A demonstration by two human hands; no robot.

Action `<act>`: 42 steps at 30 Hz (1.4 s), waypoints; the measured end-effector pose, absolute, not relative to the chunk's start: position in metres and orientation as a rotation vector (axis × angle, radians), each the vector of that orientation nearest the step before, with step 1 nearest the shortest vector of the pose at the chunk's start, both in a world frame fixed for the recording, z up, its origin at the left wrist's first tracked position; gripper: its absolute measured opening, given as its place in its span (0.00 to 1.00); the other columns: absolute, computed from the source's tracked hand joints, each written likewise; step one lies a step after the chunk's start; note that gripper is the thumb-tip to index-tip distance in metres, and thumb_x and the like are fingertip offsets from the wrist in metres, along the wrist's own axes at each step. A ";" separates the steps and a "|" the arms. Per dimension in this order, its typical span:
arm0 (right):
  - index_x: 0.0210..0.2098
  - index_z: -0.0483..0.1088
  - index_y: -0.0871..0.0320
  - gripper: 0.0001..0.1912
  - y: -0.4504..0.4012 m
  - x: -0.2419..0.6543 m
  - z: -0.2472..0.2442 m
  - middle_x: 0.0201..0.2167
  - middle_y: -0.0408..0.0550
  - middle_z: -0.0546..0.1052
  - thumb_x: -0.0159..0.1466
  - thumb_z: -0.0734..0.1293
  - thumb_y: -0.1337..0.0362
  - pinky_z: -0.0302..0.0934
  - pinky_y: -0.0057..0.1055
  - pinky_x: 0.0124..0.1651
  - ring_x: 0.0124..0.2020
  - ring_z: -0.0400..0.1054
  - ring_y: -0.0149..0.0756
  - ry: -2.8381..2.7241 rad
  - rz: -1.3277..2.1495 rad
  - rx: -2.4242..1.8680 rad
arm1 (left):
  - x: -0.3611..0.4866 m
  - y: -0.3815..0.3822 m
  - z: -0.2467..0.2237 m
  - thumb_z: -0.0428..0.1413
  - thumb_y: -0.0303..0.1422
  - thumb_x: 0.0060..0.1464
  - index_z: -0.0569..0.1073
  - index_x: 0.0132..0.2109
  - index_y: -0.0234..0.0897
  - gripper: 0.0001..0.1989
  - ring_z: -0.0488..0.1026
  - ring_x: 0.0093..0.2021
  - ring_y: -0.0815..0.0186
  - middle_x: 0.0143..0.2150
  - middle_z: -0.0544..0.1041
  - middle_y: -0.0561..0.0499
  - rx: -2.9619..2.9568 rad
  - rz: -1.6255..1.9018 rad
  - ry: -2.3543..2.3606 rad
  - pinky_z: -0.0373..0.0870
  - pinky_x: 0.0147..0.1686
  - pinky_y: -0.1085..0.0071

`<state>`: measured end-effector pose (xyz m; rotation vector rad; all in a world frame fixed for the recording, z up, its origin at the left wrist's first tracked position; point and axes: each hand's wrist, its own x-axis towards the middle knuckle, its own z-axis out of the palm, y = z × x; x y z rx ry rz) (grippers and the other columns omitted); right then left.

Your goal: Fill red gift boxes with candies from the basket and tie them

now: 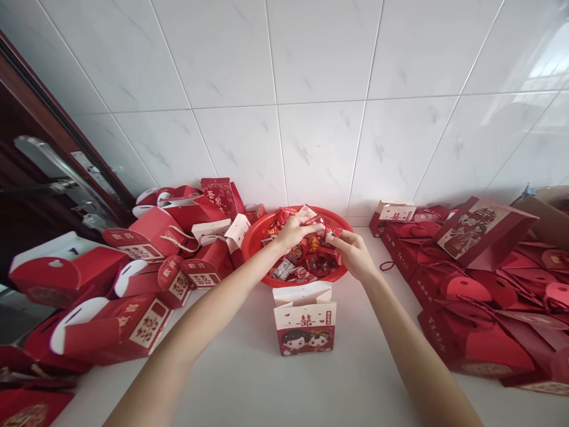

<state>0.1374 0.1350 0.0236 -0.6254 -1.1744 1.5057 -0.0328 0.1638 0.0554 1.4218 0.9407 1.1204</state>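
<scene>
My left hand [297, 232] reaches over a red plastic basket [252, 252], its fingers closed on a small red candy packet [315, 220]. Across from it, my right hand [355, 254] pinches a red wrapped candy [333, 232] between thumb and fingers. Beneath both hands, the basket holds many wrapped candies [301, 274], mostly red, some silvery. In front of the basket stands an upright red and white paper gift box [304, 332], open at the top, with two cartoon figures on its front. The fingers partly hide what each hand holds.
Red gift boxes [149, 326] crowd the white table [249, 379] at left. More red boxes [471, 284] are packed at right, with a taller box [486, 232] lying on them. A tiled wall [320, 148] rises behind; a dark door [40, 160] stands at left.
</scene>
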 end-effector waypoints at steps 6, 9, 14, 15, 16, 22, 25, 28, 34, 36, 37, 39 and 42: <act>0.33 0.81 0.55 0.19 0.136 0.137 0.024 0.35 0.47 0.83 0.47 0.81 0.51 0.70 0.43 0.51 0.41 0.76 0.42 -1.072 1.466 -0.619 | -0.027 0.165 0.052 0.71 0.40 0.40 0.79 0.34 0.35 0.17 0.79 0.43 0.55 0.35 0.83 0.47 1.279 1.171 0.929 0.73 0.49 0.58; 0.32 0.81 0.55 0.17 0.135 0.138 0.024 0.34 0.46 0.83 0.47 0.81 0.52 0.69 0.42 0.50 0.39 0.76 0.40 -1.072 1.465 -0.617 | -0.026 0.164 0.054 0.71 0.41 0.41 0.78 0.36 0.35 0.18 0.79 0.44 0.55 0.37 0.82 0.45 1.282 1.118 0.925 0.73 0.49 0.57; 0.34 0.82 0.56 0.16 0.135 0.139 0.023 0.35 0.47 0.83 0.50 0.80 0.55 0.69 0.39 0.47 0.37 0.76 0.39 -1.127 1.507 -0.593 | -0.026 0.164 0.054 0.72 0.40 0.39 0.78 0.34 0.33 0.18 0.78 0.45 0.56 0.35 0.82 0.46 1.307 1.150 0.935 0.71 0.51 0.58; 0.35 0.82 0.56 0.16 0.136 0.139 0.022 0.35 0.47 0.83 0.50 0.80 0.55 0.69 0.38 0.46 0.37 0.76 0.39 -1.132 1.504 -0.589 | -0.025 0.164 0.053 0.73 0.39 0.38 0.78 0.34 0.33 0.18 0.78 0.44 0.57 0.35 0.82 0.47 1.278 1.160 0.925 0.71 0.51 0.59; 0.35 0.82 0.56 0.15 0.136 0.139 0.021 0.35 0.47 0.83 0.51 0.80 0.55 0.69 0.38 0.46 0.37 0.76 0.39 -1.134 1.498 -0.587 | -0.025 0.164 0.053 0.73 0.39 0.37 0.78 0.33 0.33 0.18 0.78 0.43 0.57 0.34 0.81 0.48 1.246 1.168 0.910 0.72 0.50 0.59; 0.33 0.81 0.55 0.15 0.139 0.138 0.019 0.36 0.47 0.83 0.50 0.80 0.54 0.68 0.40 0.51 0.40 0.76 0.40 -1.076 1.458 -0.590 | -0.026 0.166 0.052 0.73 0.44 0.37 0.78 0.32 0.35 0.20 0.78 0.39 0.62 0.33 0.81 0.51 1.135 1.181 0.882 0.74 0.46 0.63; 0.32 0.80 0.55 0.16 0.139 0.137 0.020 0.36 0.47 0.83 0.49 0.81 0.53 0.69 0.41 0.53 0.42 0.76 0.41 -1.025 1.458 -0.589 | -0.032 0.166 0.051 0.72 0.47 0.36 0.79 0.34 0.36 0.22 0.79 0.39 0.60 0.35 0.81 0.50 1.168 1.209 0.902 0.75 0.46 0.61; 0.34 0.80 0.54 0.17 0.139 0.137 0.023 0.37 0.47 0.82 0.49 0.80 0.52 0.70 0.42 0.52 0.44 0.75 0.42 -1.018 1.481 -0.589 | -0.037 0.167 0.050 0.70 0.47 0.40 0.82 0.36 0.36 0.20 0.78 0.46 0.56 0.43 0.83 0.48 1.360 1.270 0.974 0.73 0.49 0.60; 0.35 0.79 0.53 0.18 0.139 0.138 0.023 0.35 0.44 0.79 0.49 0.80 0.51 0.73 0.39 0.45 0.39 0.73 0.38 -1.061 1.508 -0.614 | -0.041 0.171 0.050 0.64 0.43 0.49 0.85 0.37 0.35 0.15 0.78 0.45 0.54 0.39 0.85 0.47 1.787 1.249 1.120 0.71 0.49 0.61; 0.36 0.78 0.53 0.19 0.139 0.138 0.022 0.35 0.43 0.79 0.50 0.79 0.51 0.74 0.39 0.45 0.39 0.73 0.37 -1.079 1.489 -0.645 | -0.041 0.172 0.051 0.64 0.43 0.49 0.85 0.37 0.36 0.15 0.79 0.43 0.55 0.38 0.85 0.48 1.836 1.231 1.120 0.72 0.48 0.61; 0.37 0.78 0.52 0.19 0.139 0.137 0.021 0.35 0.43 0.79 0.50 0.79 0.50 0.74 0.39 0.44 0.38 0.73 0.37 -1.086 1.481 -0.662 | -0.041 0.173 0.051 0.64 0.44 0.50 0.85 0.36 0.36 0.15 0.79 0.42 0.55 0.37 0.85 0.48 1.854 1.209 1.117 0.72 0.47 0.62; 0.38 0.78 0.52 0.19 0.139 0.137 0.020 0.35 0.43 0.79 0.51 0.79 0.50 0.74 0.38 0.44 0.38 0.73 0.37 -1.115 1.465 -0.686 | -0.041 0.173 0.053 0.64 0.44 0.49 0.84 0.34 0.35 0.16 0.78 0.41 0.55 0.36 0.85 0.48 1.881 1.156 1.111 0.72 0.45 0.63; 0.38 0.78 0.53 0.19 0.139 0.136 0.020 0.35 0.44 0.81 0.52 0.78 0.49 0.73 0.37 0.44 0.37 0.74 0.37 -1.196 1.475 -0.690 | -0.044 0.172 0.054 0.64 0.45 0.49 0.84 0.34 0.35 0.16 0.78 0.41 0.56 0.36 0.84 0.47 1.878 1.095 1.097 0.73 0.43 0.64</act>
